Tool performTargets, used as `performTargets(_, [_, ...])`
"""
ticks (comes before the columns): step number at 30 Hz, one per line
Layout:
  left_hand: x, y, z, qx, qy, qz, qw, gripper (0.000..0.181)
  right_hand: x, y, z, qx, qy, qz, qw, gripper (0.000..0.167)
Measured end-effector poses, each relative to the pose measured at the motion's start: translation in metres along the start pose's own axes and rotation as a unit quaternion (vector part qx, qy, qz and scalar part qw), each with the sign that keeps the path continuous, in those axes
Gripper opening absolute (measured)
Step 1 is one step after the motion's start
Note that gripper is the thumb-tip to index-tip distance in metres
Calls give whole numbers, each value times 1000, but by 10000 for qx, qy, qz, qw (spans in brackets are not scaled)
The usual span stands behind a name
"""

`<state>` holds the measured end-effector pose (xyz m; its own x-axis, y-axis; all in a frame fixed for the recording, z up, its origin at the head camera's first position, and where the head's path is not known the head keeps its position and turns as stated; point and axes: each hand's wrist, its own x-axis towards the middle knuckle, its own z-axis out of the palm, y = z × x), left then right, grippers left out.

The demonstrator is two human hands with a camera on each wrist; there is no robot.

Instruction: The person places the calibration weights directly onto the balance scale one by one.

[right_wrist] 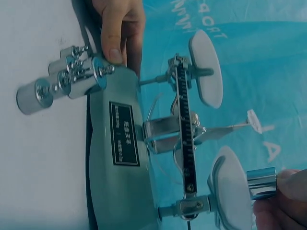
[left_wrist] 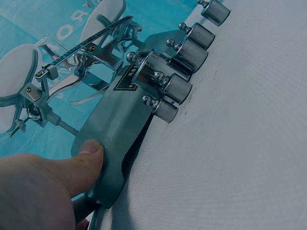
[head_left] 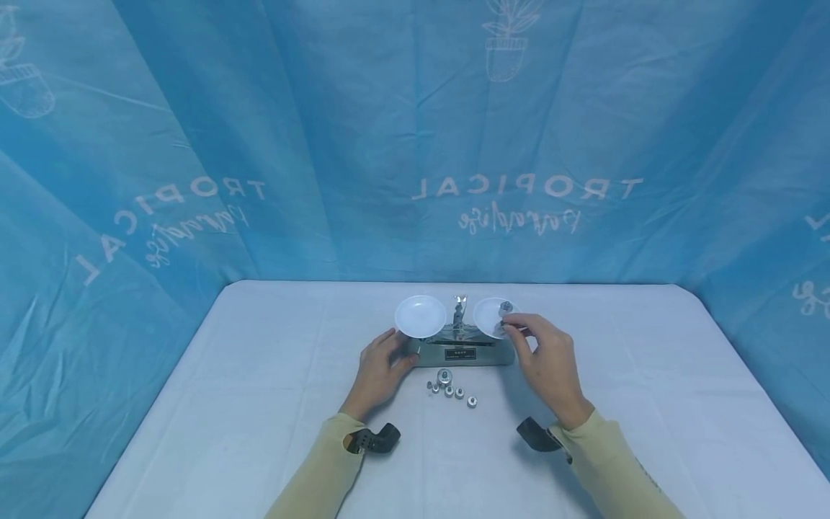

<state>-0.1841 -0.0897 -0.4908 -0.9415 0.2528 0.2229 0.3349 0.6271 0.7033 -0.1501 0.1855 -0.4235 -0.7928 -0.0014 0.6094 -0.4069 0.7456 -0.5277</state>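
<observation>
A green-grey pan balance with two white pans stands on the table. My left hand grips the left end of its base, the thumb lying on top in the left wrist view. At the right pan, my right hand pinches a shiny metal weight by its top. Another metal weight sits farther back on that pan. The left pan holds nothing. In front of the base stand several knobbed cylindrical weights of different sizes.
The white-covered table extends to both sides of the balance. A blue printed curtain hangs behind the table and along its sides. Each wrist bears a black camera mount.
</observation>
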Motion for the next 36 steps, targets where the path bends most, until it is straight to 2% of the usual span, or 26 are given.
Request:
performTargets(24, [0,-1,1,120,-44,-174,9998,52,2,14,2,6,195,64,9998,19])
performTargets(36, [0,1,1,77,-13,-118,9999,52,2,19,4,40,327,56,9994,20])
